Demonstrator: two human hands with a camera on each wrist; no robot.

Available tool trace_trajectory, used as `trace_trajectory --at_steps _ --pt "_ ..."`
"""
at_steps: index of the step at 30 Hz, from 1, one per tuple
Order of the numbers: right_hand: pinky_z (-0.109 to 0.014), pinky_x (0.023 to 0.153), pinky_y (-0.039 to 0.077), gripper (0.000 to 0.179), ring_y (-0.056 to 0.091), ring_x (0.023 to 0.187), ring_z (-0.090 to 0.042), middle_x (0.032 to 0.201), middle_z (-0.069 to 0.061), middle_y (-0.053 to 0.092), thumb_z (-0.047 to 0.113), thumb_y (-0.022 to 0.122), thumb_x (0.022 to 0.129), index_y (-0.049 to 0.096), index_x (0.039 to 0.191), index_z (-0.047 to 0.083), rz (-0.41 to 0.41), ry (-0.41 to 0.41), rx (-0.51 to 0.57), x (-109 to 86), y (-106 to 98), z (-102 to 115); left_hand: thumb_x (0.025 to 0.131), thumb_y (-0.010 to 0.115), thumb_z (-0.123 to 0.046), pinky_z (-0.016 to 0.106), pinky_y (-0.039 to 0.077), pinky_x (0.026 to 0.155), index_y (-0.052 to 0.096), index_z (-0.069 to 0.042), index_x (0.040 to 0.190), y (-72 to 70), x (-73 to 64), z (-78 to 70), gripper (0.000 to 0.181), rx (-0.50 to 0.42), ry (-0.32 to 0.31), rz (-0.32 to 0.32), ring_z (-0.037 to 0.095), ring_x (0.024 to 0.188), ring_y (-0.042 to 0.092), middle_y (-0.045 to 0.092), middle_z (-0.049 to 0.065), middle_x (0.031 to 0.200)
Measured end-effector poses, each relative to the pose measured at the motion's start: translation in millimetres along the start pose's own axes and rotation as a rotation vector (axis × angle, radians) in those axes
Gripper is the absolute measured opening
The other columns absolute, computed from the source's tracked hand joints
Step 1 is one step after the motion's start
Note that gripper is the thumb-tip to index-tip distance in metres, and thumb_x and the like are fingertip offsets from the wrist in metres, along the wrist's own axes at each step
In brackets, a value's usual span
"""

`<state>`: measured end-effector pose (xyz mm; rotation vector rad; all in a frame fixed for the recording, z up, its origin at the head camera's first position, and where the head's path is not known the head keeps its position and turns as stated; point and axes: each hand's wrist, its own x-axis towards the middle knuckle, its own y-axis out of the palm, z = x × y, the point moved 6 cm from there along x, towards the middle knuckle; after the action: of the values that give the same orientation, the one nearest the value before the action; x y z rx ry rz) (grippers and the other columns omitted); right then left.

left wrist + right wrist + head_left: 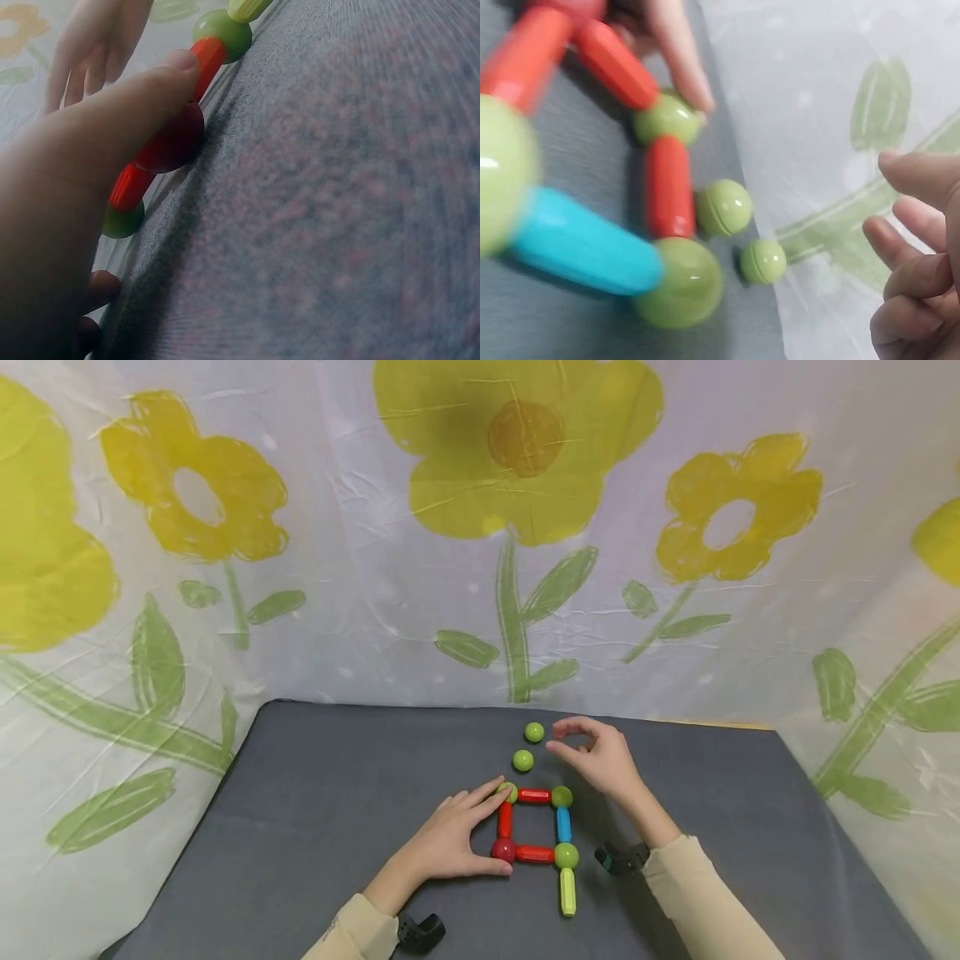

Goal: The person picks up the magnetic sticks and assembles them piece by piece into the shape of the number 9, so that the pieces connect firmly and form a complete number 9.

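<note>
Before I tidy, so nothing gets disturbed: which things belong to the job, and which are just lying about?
Job, apparently:
- ball-and-rod square, left hand touching it
- yellow-green rod
- two loose green balls near right hand

Just around:
- gray tabletop
- flower-print backdrop
- black wrist devices

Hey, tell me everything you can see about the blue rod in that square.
The blue rod is bright, a bit glossy and straight, with flat facets along its length; it looks like plastic. It forms the right side of the square, opposite a red rod, and joins the near green ball to the far green ball. It lies roughly level over the gray tabletop; whether it touches that is unclear. Only the two balls visibly touch it.
</note>
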<state>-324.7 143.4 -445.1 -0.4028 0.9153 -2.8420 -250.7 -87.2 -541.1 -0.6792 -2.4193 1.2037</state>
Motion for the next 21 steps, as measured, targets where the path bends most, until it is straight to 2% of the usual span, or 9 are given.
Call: trace_trajectory --at_steps 2,5,11,15,21 --pt "-0.038 0.078 0.057 0.033 0.07 0.09 -0.026 0.118 -0.008 0.077 0.026 0.083 0.095 0.076 0.124 0.012 -0.003 0.024 -0.016 15.8 2.4 -1.7 0.082 0.075 -0.077 0.062 0.04 0.113 0.026 -0.037 0.169 -0.1 0.4 0.0 0.107 0.001 0.002 -0.001 0.026 0.138 0.049 0.024 -0.007 0.176" --pt "-0.049 0.091 0.058 0.036 0.069 0.115 -0.034 0.122 -0.01 0.076 0.026 0.082 0.096 0.075 0.128 0.009 0.011 0.047 -0.031 33.7 11.2 -6.8 0.083 0.075 -0.077 0.061 0.04 0.113 0.027 -0.037 0.169 -0.2 -0.3 0.9 0.106 -0.004 0.0 -0.004 0.026 0.138 0.049 0.024 -0.006 0.176" --pt "-0.054 0.096 0.056 0.045 0.066 0.121 -0.037 0.131 -0.015 0.072 0.024 0.079 0.098 0.07 0.137 0.004 0.041 0.085 -0.063 52.5 29.5 -21.2 0.083 0.075 -0.076 0.063 0.039 0.114 0.026 -0.037 0.169 0.0 -0.5 2.0 0.106 -0.01 -0.002 0.0 0.028 0.141 0.048 0.023 -0.007 0.176" --pt "-0.057 0.103 0.052 0.046 0.062 0.129 -0.039 0.137 -0.017 0.069 0.022 0.078 0.099 0.068 0.14 0.003 0.058 0.122 -0.067 57.4 39.3 -29.5 0.084 0.076 -0.075 0.064 0.038 0.115 0.026 -0.037 0.169 1.4 0.1 1.8 0.105 -0.013 0.002 0.009 0.028 0.142 0.048 0.023 -0.006 0.176" --pt "-0.06 0.109 0.047 0.044 0.057 0.136 -0.041 0.139 -0.017 0.069 0.02 0.078 0.098 0.07 0.139 0.006 0.078 0.135 -0.1 62.1 50.6 -33.2 0.083 0.077 -0.074 0.063 0.04 0.112 0.028 -0.034 0.169 -0.5 0.8 -0.4 0.106 -0.003 0.001 0.003 0.027 0.138 0.05 0.025 -0.005 0.176"
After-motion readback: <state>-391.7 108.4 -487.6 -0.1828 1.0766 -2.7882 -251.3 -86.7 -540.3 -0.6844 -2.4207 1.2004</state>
